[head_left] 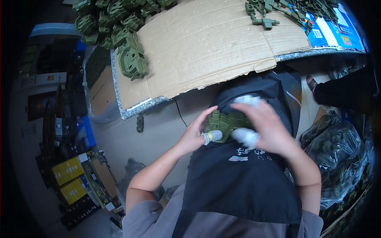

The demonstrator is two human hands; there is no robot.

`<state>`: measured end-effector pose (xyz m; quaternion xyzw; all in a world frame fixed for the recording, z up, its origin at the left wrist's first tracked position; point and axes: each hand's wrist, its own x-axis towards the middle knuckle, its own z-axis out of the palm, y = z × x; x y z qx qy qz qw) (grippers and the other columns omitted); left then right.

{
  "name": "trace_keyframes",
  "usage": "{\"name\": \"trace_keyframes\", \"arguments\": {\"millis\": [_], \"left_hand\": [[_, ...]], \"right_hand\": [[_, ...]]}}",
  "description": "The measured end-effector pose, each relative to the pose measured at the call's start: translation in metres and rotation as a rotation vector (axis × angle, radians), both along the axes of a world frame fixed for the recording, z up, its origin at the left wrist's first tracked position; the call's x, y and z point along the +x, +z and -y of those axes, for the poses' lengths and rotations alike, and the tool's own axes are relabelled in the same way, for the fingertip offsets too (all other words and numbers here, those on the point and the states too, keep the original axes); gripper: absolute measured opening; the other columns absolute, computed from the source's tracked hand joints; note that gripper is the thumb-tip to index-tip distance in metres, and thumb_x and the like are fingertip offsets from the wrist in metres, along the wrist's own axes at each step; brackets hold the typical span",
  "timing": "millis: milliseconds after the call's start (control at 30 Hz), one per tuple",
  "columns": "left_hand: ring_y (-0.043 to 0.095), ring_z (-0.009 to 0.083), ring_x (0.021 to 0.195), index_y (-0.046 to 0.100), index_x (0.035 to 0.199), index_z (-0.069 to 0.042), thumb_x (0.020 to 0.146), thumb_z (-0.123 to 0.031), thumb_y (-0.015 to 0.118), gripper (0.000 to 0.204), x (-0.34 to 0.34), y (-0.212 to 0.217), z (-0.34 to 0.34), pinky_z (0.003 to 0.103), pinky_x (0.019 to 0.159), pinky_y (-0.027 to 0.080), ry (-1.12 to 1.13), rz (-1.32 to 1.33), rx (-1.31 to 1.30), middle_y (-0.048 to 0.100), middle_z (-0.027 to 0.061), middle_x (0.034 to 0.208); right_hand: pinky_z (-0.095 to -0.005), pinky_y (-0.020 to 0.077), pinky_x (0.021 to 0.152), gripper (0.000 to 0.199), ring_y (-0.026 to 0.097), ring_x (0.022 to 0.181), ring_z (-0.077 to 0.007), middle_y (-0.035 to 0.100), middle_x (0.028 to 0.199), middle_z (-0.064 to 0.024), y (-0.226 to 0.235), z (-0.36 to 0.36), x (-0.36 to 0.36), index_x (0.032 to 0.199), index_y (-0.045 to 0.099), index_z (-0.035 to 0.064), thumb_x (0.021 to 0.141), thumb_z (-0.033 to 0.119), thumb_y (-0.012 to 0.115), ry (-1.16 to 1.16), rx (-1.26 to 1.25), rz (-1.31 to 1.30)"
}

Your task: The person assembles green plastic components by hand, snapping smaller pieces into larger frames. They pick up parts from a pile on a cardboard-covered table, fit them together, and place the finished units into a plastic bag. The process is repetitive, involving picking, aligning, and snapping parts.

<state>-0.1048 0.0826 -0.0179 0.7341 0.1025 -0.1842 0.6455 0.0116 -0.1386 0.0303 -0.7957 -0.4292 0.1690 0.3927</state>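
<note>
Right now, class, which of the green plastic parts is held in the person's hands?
The green part over the black apron, held between both hands; the others lie piled on the cardboard.

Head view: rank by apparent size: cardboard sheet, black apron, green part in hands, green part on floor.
1. cardboard sheet and black apron: alike in size, and the apron lies nearer, so unranked
2. green part in hands
3. green part on floor
</note>
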Motion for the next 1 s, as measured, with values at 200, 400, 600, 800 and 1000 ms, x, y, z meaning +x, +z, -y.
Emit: {"name": "trace_keyframes", "arguments": {"millis": [200, 400, 600, 800, 1000], "left_hand": [[0.046, 0.028, 0.122, 0.039, 0.134, -0.003, 0.067, 0.006, 0.062, 0.071, -0.006, -0.003, 0.012, 0.034, 0.102, 0.036, 0.004, 0.077, 0.141, 0.049, 0.0148, 0.127], [0.054, 0.0276, 0.112, 0.046, 0.13, -0.004, 0.069, 0.001, 0.064, 0.064, 0.015, 0.012, 0.022, 0.033, 0.091, 0.044, -0.109, 0.324, 0.256, 0.054, 0.0131, 0.12], [0.046, 0.0277, 0.121, 0.041, 0.134, -0.003, 0.072, -0.012, 0.073, 0.07, 0.041, 0.03, 0.026, 0.036, 0.098, 0.038, -0.28, 0.362, 0.285, 0.047, 0.0144, 0.13], [0.014, 0.0298, 0.14, -0.009, 0.146, -0.006, 0.077, -0.029, 0.074, 0.111, 0.077, 0.034, 0.044, 0.038, 0.112, 0.015, -0.151, 0.675, -0.278, 0.012, 0.0203, 0.151], [0.047, 0.0347, 0.123, 0.026, 0.145, -0.01, 0.077, -0.023, 0.072, 0.083, 0.087, 0.044, 0.054, 0.035, 0.099, 0.039, -0.296, 0.771, 0.101, 0.038, 0.0218, 0.14]], "right_hand": [[-0.0418, 0.046, 0.083, 0.065, 0.058, 0.093, -0.0367, 0.057, 0.096, -0.0233, -0.03, -0.041, -0.024, 0.127, 0.045, 0.0074, 0.07, 0.023, 0.072, 0.077, -0.116, 0.006], [-0.0405, 0.0462, 0.089, 0.072, 0.058, 0.103, -0.0363, 0.06, 0.112, -0.0188, -0.037, -0.015, 0.026, 0.134, 0.041, 0.0089, 0.067, 0.0, 0.065, 0.301, 0.058, -0.348], [-0.0372, 0.0457, 0.091, 0.071, 0.057, 0.108, -0.0306, 0.059, 0.115, -0.0171, -0.019, 0.01, 0.022, 0.135, 0.042, 0.0096, 0.069, -0.003, 0.063, 0.101, 0.032, -0.251], [-0.0363, 0.0345, 0.103, 0.077, 0.041, 0.125, -0.0217, 0.039, 0.135, -0.0105, 0.02, 0.029, 0.023, 0.141, 0.029, 0.0027, 0.076, 0.004, 0.071, -0.286, 0.704, -0.659], [-0.0385, 0.0367, 0.1, 0.071, 0.046, 0.121, -0.0335, 0.045, 0.132, -0.0192, 0.046, 0.05, 0.034, 0.135, 0.042, 0.0082, 0.073, 0.018, 0.073, -0.069, 0.279, 0.106]]}}
